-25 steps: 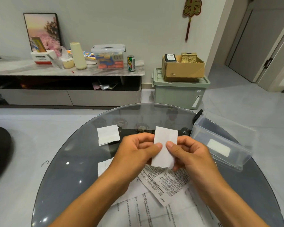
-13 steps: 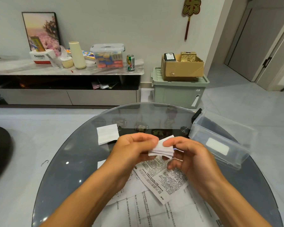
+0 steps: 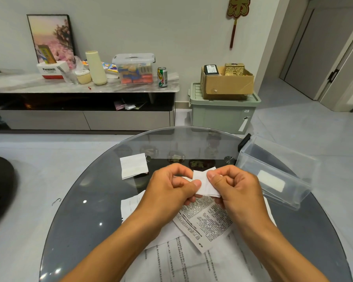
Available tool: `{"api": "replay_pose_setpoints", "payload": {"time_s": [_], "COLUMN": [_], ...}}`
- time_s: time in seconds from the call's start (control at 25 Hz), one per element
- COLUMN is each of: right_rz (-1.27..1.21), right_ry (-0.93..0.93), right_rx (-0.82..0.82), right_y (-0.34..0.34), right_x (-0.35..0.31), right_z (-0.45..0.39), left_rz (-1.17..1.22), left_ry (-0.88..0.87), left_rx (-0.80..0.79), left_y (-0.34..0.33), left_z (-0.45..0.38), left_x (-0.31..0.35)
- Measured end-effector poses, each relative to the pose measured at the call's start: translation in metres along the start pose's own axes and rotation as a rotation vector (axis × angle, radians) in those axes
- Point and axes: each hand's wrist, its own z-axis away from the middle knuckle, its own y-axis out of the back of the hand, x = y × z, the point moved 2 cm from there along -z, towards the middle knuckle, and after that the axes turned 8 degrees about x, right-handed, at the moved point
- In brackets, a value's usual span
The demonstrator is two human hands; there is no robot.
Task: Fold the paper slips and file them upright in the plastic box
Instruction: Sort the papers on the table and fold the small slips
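Over the tabletop, centre: both hands meet on one folded slip (image 3: 204,185), held clear of the glass.
Left grip: the left hand (image 3: 172,192) pinches the slip's left edge, thumb on top, other fingers curled beneath.
Right grip: the right hand (image 3: 237,190) pinches the slip's right side, thumb pressed on the upper face, fingers curled round behind.
Slip: white, small, folded to several layers; its lower edge shows stacked plies; tilted, near corner dipping toward the person.
Under the hands: printed sheets (image 3: 204,222) lie flat and overlapping on the tabletop (image 3: 86,210), a narrow one across larger ones nearer the person.
Second slip: a white folded slip (image 3: 134,165) lies flat on the glass to the left of and beyond the hands, well apart from them.
Box: the clear plastic box (image 3: 273,171) sits at the right edge of the tabletop, just right of the right hand, open side up and tilted toward the far right; a white label shows on its near wall. I cannot tell whether any slip stands inside.
Beyond the tabletop: a green bin (image 3: 222,115) on the floor carries a cardboard carton (image 3: 226,84); a long sideboard (image 3: 80,102) along the wall holds a can (image 3: 162,76).
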Motion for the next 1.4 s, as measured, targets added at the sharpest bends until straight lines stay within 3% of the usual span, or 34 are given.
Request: {"api": "replay_pose_setpoints", "payload": {"time_s": [0.12, 0.24, 0.4, 0.56, 0.64, 0.72, 0.84, 0.92, 1.0, 1.12, 1.24, 1.4], "right_rz": [0.01, 0.05, 0.251, 0.492, 0.636, 0.809, 0.988, 1.076, 1.094, 1.02, 0.993, 0.968], "right_ry": [0.004, -0.055, 0.021, 0.188, 0.298, 0.391, 0.317, 0.259, 0.316, 0.419, 0.394, 0.441], "right_rx": [0.03, 0.014, 0.062, -0.018, -0.109, -0.304, -0.713, -0.861, -0.845, -0.697, -0.596, -0.52], "right_y": [-0.001, 0.001, 0.007, 0.007, 0.007, 0.007, 0.007, 0.008, 0.008, 0.009, 0.01, 0.001], "right_x": [0.001, 0.003, 0.005, 0.003, 0.0, -0.003, -0.009, -0.009, -0.006, 0.0, 0.009, 0.019], "right_z": [-0.002, -0.005, -0.007, -0.002, 0.002, 0.006, 0.012, 0.015, 0.015, 0.012, 0.004, 0.002], "left_rz": [-0.106, -0.226, -0.213, -0.279, -0.343, -0.452, -0.652, -0.697, -0.673, -0.614, -0.539, -0.534], "left_ry": [-0.122, -0.102, -0.036, 0.02, -0.013, -0.07, -0.133, -0.164, -0.19, -0.223, -0.245, -0.208], "left_rx": [-0.036, -0.051, 0.172, 0.303, 0.318, 0.318, 0.278, 0.236, 0.23, 0.231, 0.215, 0.012], "left_y": [0.001, 0.001, 0.022, 0.04, 0.044, 0.048, 0.049, 0.048, 0.046, 0.044, 0.04, 0.039], "left_z": [-0.006, -0.008, -0.039, -0.075, -0.084, -0.092, -0.095, -0.094, -0.093, -0.09, -0.078, -0.046], "left_x": [-0.003, -0.008, -0.019, -0.039, -0.046, -0.048, -0.046, -0.045, -0.042, -0.035, -0.022, 0.0]}}
